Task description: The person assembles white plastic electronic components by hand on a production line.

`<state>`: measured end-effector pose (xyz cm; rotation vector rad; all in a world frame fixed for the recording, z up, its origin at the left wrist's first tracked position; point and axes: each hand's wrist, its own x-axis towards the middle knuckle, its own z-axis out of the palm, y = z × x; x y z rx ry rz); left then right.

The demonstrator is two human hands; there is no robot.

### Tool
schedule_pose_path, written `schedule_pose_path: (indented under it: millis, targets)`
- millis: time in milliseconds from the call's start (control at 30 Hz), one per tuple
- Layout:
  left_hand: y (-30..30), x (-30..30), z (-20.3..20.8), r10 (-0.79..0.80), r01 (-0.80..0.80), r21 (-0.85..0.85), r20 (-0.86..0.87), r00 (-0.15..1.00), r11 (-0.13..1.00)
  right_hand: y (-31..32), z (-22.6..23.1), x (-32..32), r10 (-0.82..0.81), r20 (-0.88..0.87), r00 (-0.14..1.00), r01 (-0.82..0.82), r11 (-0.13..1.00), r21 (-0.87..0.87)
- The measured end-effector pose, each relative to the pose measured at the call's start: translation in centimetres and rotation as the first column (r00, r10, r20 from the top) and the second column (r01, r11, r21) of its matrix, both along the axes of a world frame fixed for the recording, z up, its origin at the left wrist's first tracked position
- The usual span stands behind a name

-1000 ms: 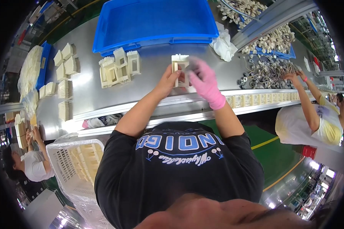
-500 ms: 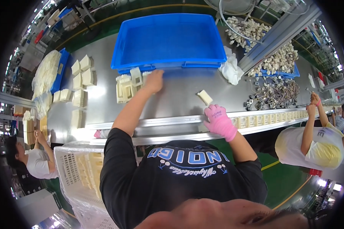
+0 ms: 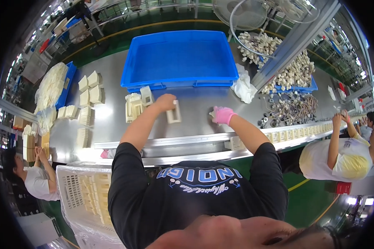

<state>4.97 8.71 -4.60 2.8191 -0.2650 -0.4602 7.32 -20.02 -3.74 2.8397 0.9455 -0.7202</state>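
Observation:
My bare left hand (image 3: 166,103) grips the upper end of a cream rectangular plastic housing (image 3: 174,117), a hollow frame with its lower end near the metal table. To its left stands a group of similar cream housings (image 3: 133,108), with one more housing (image 3: 146,96) beside them against the blue bin. My right hand (image 3: 223,115), in a pink glove, has its fingers closed on a small cream plastic piece (image 3: 212,114). The glove covers most of that piece.
A large blue bin (image 3: 180,85) sits ahead, with white cloth (image 3: 244,89) at its right. Wire bundles (image 3: 293,110) and white connectors (image 3: 297,70) lie right. Cream part stacks (image 3: 85,116) stand left. A conveyor (image 3: 295,133) runs along the near edge; co-workers (image 3: 336,159) flank me.
My left hand has taken a housing from by the bin and brought it nearer. My right hand has moved forward and left from the conveyor edge onto the cream piece.

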Motion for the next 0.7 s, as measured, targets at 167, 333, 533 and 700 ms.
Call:
schedule_pose_path:
  millis: [167,333,533,700]
  targets:
    - [-3.5,-3.1,2.2,0.199,0.004,-0.549,0.309,0.930,0.836,0.1,-2.5,0.1,0.007,0.020,1.000,-0.007,1.000,-0.003]
    - [-6.7,-4.9,6.0,0.410,-0.398,-0.907,-0.313,0.857,0.139,-0.2,0.0,0.6,-0.133,0.169,0.977,0.083,0.958,0.275]
    - [-9.8,-5.4,2.5,0.462,-0.395,-0.918,-0.367,0.807,-0.039,0.5,8.9,-2.0,0.058,-0.753,0.655,0.604,0.559,0.568]
    - [-11.6,-7.3,3.3,0.375,-0.291,-0.957,-0.264,0.888,0.014,2.8,8.4,-5.5,-0.186,-0.646,0.741,0.655,0.417,0.631]
